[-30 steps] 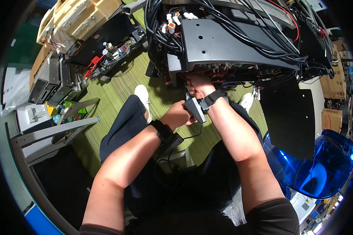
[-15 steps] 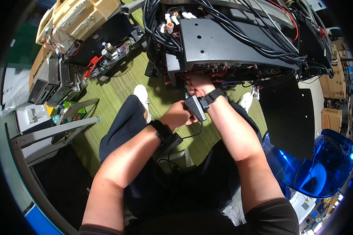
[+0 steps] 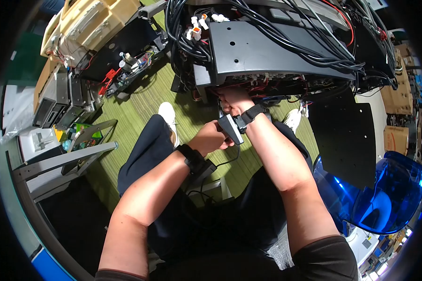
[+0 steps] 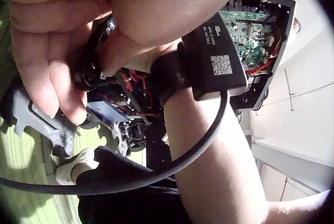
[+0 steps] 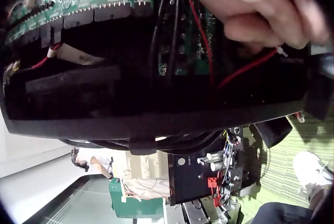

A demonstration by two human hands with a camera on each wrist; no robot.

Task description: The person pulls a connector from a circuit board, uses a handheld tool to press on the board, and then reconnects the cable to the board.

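My left hand [image 3: 210, 138] is held low in front of the machine, just below the right wrist. In the left wrist view its fingers and thumb curl round a black handle [image 4: 90, 70] with a rounded end and pale lettering. My right hand [image 3: 234, 99] reaches in under the front edge of the dark grey machine housing [image 3: 267, 51]. Seen from the right wrist, its fingers are bent beside a red wire [image 5: 245, 70] and a green circuit board [image 5: 182, 51]. What lies between those fingers is hidden, so I cannot tell what they hold.
Black cables [image 3: 290, 40] drape over the housing, with white connectors [image 3: 194, 30] at its left. A black panel [image 3: 344, 136] and a blue translucent shell [image 3: 389, 196] stand at the right. Left are a beige casing [image 3: 94, 23], metal boxes [image 3: 56, 100] and a metal frame [image 3: 65, 157].
The head view has shifted slightly, so the machine sits a little further left in the picture. Both hands keep nearly the same place and pose at the housing's front.
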